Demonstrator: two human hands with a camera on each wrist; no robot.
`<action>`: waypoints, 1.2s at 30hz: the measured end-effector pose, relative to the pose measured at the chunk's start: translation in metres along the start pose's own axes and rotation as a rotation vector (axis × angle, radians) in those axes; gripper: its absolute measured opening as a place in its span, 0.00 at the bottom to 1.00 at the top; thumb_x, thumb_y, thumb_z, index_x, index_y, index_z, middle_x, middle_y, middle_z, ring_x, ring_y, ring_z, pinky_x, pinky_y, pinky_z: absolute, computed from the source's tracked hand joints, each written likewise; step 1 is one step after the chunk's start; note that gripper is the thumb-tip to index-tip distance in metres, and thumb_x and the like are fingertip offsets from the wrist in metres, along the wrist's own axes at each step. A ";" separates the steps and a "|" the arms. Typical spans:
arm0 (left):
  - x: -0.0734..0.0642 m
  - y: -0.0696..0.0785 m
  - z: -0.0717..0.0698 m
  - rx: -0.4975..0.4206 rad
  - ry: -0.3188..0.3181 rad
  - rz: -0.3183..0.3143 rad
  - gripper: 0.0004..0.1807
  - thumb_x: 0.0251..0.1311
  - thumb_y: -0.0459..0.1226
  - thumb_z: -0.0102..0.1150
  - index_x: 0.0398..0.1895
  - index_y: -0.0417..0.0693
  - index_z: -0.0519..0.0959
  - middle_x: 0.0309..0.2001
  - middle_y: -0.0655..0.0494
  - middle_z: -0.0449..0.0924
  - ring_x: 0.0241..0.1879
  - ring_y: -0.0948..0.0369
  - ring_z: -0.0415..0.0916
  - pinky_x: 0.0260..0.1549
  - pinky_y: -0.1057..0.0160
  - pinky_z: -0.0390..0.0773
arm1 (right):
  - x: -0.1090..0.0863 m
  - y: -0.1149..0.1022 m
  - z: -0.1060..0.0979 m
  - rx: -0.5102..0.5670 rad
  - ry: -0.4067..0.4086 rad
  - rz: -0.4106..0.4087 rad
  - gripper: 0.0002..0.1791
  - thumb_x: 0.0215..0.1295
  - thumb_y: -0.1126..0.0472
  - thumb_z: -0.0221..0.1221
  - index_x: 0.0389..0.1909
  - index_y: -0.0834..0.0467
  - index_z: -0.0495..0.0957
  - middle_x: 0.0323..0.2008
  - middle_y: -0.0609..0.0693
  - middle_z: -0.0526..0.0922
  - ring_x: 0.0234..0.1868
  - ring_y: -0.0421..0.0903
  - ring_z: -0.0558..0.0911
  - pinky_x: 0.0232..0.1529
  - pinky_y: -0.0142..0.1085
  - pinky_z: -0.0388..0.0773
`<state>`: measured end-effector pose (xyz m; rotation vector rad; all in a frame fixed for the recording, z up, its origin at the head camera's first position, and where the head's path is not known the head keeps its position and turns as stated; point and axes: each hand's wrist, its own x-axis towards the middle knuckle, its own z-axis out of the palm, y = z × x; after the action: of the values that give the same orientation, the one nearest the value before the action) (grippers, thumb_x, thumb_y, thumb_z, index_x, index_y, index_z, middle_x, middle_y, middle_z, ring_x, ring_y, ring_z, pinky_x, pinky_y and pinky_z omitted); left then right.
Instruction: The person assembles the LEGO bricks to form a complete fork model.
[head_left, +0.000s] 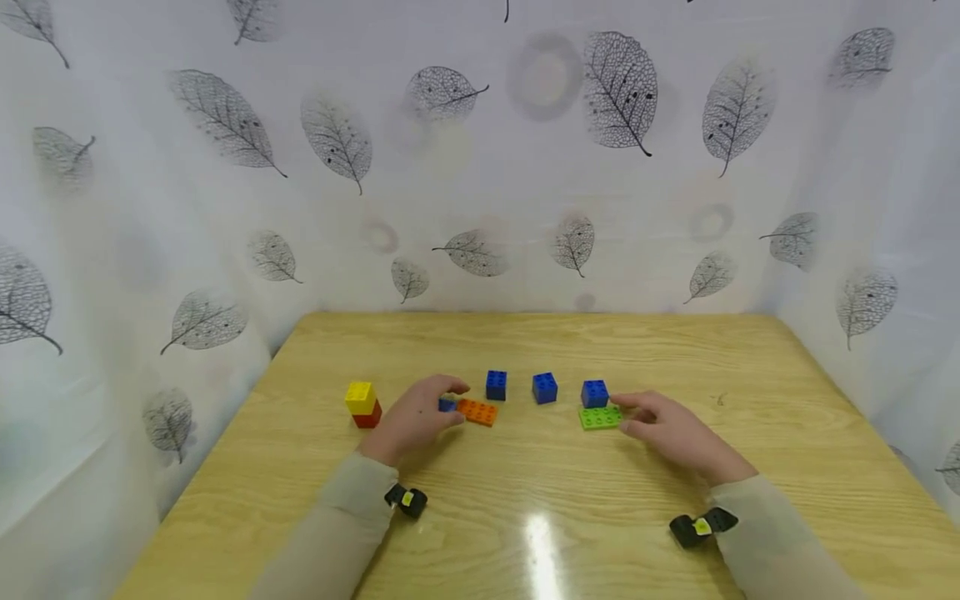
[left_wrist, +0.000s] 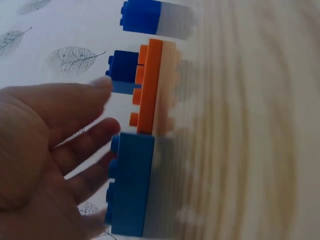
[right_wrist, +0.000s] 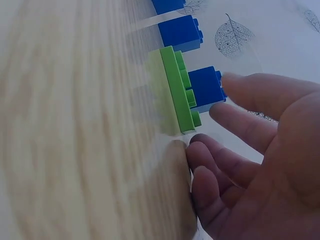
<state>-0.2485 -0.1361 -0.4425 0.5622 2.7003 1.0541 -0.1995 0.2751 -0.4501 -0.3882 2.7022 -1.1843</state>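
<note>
My left hand (head_left: 422,417) reaches over the table with thumb and fingers apart, holding nothing. A blue brick (left_wrist: 131,185) lies right by its fingers, mostly hidden behind them in the head view. Beside that brick an orange flat brick (head_left: 477,412) lies studs up. On the other side, my right hand (head_left: 667,429) has its fingers loosely bent around no object. Its fingertips are right at the end of a light green flat brick (head_left: 600,417) and close to a small blue brick (head_left: 595,393) standing just behind it.
Two more small blue bricks, one at centre-left (head_left: 497,385) and one at centre (head_left: 545,387), stand between the hands. A yellow brick (head_left: 361,397) sits on a red brick (head_left: 367,417) left of my left hand. A leaf-patterned curtain (head_left: 510,183) borders the wooden table (head_left: 480,517).
</note>
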 end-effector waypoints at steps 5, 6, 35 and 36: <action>0.008 -0.001 0.007 0.050 -0.010 -0.003 0.23 0.63 0.37 0.65 0.62 0.51 0.79 0.62 0.56 0.77 0.63 0.53 0.71 0.65 0.47 0.67 | 0.006 0.002 0.003 -0.011 0.014 0.013 0.29 0.71 0.54 0.63 0.69 0.59 0.73 0.62 0.58 0.77 0.52 0.50 0.78 0.49 0.46 0.76; 0.009 -0.001 0.008 0.068 -0.008 -0.002 0.23 0.62 0.36 0.65 0.62 0.51 0.79 0.61 0.56 0.77 0.63 0.53 0.71 0.65 0.47 0.67 | 0.007 0.003 0.003 -0.019 0.017 0.008 0.28 0.70 0.54 0.63 0.68 0.60 0.73 0.61 0.57 0.77 0.51 0.50 0.78 0.49 0.46 0.76; -0.006 0.037 0.036 0.400 -0.052 0.126 0.15 0.64 0.39 0.67 0.54 0.57 0.85 0.55 0.62 0.82 0.62 0.54 0.71 0.72 0.37 0.42 | 0.009 -0.005 0.015 -0.099 -0.021 0.047 0.16 0.66 0.57 0.66 0.54 0.53 0.83 0.38 0.45 0.78 0.40 0.46 0.73 0.43 0.43 0.73; -0.007 0.039 0.038 0.402 -0.054 0.137 0.15 0.64 0.39 0.67 0.54 0.56 0.85 0.54 0.61 0.83 0.61 0.54 0.71 0.72 0.38 0.44 | 0.009 -0.007 0.015 -0.093 -0.027 0.046 0.16 0.66 0.57 0.66 0.53 0.53 0.83 0.37 0.46 0.77 0.39 0.46 0.73 0.42 0.43 0.72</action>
<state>-0.2197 -0.0897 -0.4435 0.8369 2.8701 0.5065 -0.2030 0.2571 -0.4558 -0.3495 2.7345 -1.0362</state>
